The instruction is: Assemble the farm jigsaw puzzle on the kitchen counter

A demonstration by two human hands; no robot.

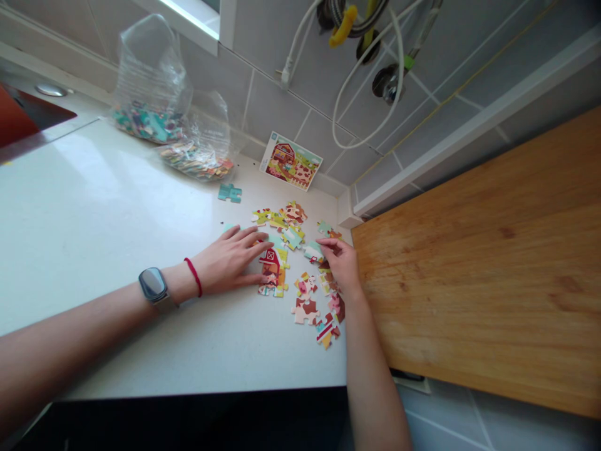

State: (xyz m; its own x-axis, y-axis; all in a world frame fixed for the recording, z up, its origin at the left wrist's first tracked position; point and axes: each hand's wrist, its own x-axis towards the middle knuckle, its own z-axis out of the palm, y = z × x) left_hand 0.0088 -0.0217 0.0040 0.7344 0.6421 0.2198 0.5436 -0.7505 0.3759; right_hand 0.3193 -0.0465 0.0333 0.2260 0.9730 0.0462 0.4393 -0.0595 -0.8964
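My left hand (pixel 237 258) lies flat with its fingers spread, its tips on the joined puzzle pieces (pixel 272 275) that show part of a red barn. Between the thumb and fingers of my right hand (pixel 342 260) is a pale puzzle piece (pixel 313 252) with a bit of red at its lower edge. Loose pieces lie all around: a yellow-green and brown group (pixel 293 213) above, a brown-spotted piece (pixel 305 311) below, and a red-striped piece (pixel 327 331) near the counter's front. A teal piece (pixel 230 193) sits apart, up and left.
A picture card (pixel 291 161) of a farm leans against the tiled wall. Two clear bags (pixel 150 94) of puzzle pieces stand at the back left. A wooden board (pixel 488 263) borders the counter (pixel 94 250) on the right. Cables and hoses (pixel 370 56) hang on the wall.
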